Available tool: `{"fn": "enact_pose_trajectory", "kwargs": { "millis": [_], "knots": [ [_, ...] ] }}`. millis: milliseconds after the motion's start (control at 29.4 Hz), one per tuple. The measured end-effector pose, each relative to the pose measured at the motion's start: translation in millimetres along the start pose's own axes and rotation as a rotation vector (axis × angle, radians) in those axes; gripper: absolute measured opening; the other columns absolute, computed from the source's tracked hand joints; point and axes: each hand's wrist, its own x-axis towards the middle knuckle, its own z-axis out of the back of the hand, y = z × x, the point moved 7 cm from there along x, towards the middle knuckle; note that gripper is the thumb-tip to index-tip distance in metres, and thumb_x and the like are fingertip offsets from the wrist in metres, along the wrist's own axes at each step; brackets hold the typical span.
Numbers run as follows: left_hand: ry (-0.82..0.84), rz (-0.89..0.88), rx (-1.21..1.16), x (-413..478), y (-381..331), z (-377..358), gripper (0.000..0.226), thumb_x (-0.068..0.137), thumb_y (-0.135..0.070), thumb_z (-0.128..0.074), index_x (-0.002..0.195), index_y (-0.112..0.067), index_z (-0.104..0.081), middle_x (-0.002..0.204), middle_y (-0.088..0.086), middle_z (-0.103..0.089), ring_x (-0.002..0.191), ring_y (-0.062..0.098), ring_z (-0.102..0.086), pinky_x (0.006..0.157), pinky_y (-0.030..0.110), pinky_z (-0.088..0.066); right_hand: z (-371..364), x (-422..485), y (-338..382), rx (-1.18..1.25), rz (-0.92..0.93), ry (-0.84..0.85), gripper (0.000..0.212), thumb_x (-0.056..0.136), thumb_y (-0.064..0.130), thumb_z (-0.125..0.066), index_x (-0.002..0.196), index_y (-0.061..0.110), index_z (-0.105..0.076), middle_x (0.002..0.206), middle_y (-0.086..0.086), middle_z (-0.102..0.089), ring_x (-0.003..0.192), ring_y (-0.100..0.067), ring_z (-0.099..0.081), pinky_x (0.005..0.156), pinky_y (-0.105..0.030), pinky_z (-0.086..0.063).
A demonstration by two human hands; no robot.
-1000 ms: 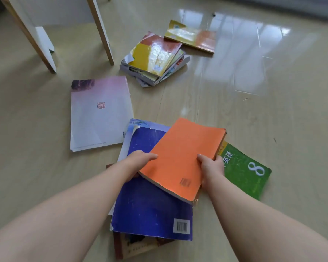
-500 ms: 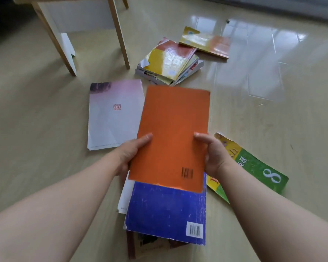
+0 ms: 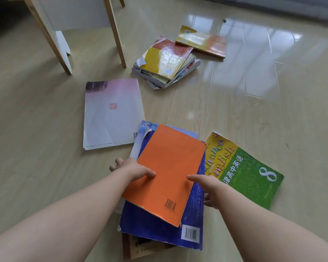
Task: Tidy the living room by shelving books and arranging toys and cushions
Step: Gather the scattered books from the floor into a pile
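My left grip (image 3: 133, 168) pinches the orange book (image 3: 170, 167) at its edge, thumb on top. My right grip (image 3: 210, 188) lays its thumb on the cover; whether the fingers clasp anything, I cannot tell.

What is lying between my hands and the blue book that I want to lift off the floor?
The orange book lies on top of the blue book, covering most of its upper part, and the left hand has its thumb on it. Nothing else visible rests on the blue book.

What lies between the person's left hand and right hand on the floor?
An orange paperback book, lying atop a blue softcover book; the left hand and right hand flank it, thumbs on its cover. The head view shows this.
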Motion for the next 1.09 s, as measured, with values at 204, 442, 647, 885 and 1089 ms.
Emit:
{"fn": "enact_pose_trajectory", "kwargs": {
  "millis": [204,442,647,885,1089],
  "knots": [
    [0.039,-0.037,-0.3,8.3,10.0,9.0,0.069,0.055,-0.041,-0.084,0.115,-0.021,-0.056,0.118,0.006,-0.055,0.108,0.028,-0.055,0.093,0.041,-0.048,-11.8,4.1,14.3,0.143,0.126,0.025,0.094,0.075,0.032,-0.078,0.146,0.005,-0.022,0.152,-0.014,-0.027,0.14,-0.032,-0.025,0.111,-0.046,-0.025],
    [0.235,-0.074,-0.612,4.4,11.9,11.6,0.047,0.073,-0.023,-0.079,0.114,-0.013,-0.058,0.096,0.011,-0.07,0.073,0.025,-0.067,0.061,0.03,-0.053,-25.7,-8.3,27.7,0.325,0.108,0.132,0.065,0.072,0.036,-0.079,0.125,0.012,-0.051,0.11,-0.017,-0.067,0.089,-0.032,-0.067,0.066,-0.038,-0.056],
    [0.186,-0.074,-0.717,7.7,15.6,16.0,0.049,0.077,-0.034,-0.075,0.116,-0.013,-0.054,0.095,0.01,-0.068,0.072,0.024,-0.065,0.058,0.029,-0.05,-30.4,-19.7,71.1,0.289,0.396,0.147,0.046,0.083,0.02,-0.069,0.124,0.012,-0.049,0.119,-0.012,-0.062,0.105,-0.028,-0.06,0.091,-0.045,-0.05],
    [0.09,-0.048,-0.511,19.8,24.8,5.2,0.058,0.074,-0.026,-0.079,0.119,-0.01,-0.047,0.116,0.008,-0.06,0.1,0.026,-0.06,0.085,0.037,-0.049,-18.1,11.8,19.0,-0.216,0.173,-0.046,0.088,0.078,0.035,-0.072,0.145,0.008,-0.022,0.148,-0.017,-0.028,0.133,-0.034,-0.034,0.106,-0.046,-0.035],
    [0.145,-0.038,-0.526,15.6,20.5,2.1,0.063,0.076,-0.025,-0.077,0.125,-0.011,-0.039,0.122,0.008,-0.053,0.111,0.028,-0.054,0.093,0.04,-0.046,-11.3,20.9,12.5,-0.049,0.099,-0.032,0.109,0.072,0.04,-0.078,0.15,0.007,-0.009,0.154,-0.016,-0.02,0.141,-0.035,-0.023,0.11,-0.049,-0.026]
  ]
}}
